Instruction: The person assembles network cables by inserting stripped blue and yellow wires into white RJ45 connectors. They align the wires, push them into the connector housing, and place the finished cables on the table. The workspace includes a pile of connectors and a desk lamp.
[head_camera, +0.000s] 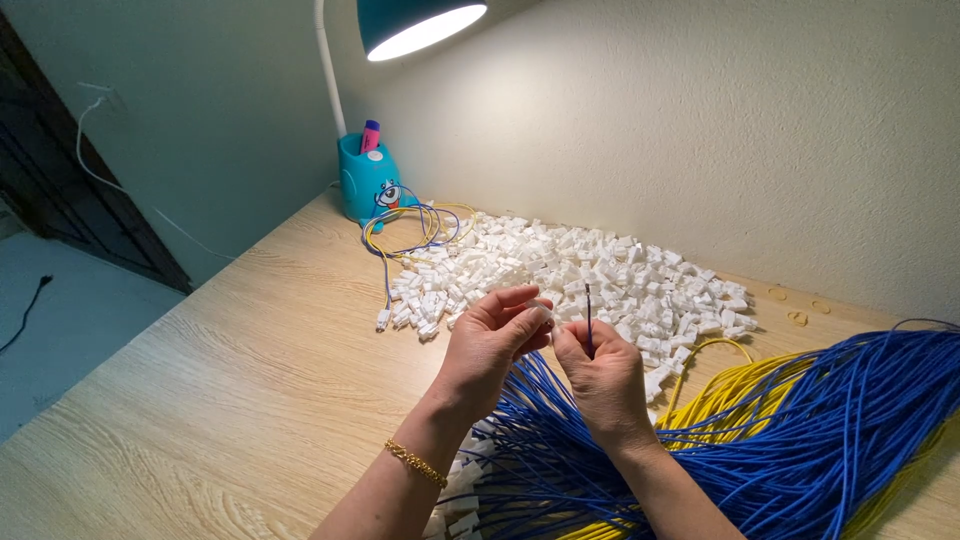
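The left hand (492, 335) pinches a small white plug (541, 308) — the right hand (600, 372) grips a blue wire (588, 315), tip up. Both are above the wooden surface (250, 390), near a pile of white plugs (590, 280).

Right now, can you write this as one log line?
left hand: pinches white plug | right hand: holds blue wire upright | behind: plug pile

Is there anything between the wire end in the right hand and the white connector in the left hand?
Nothing visible. The right hand holds the blue wire upright, its tip free. The left hand pinches the white connector just beside it, with only open air between them.
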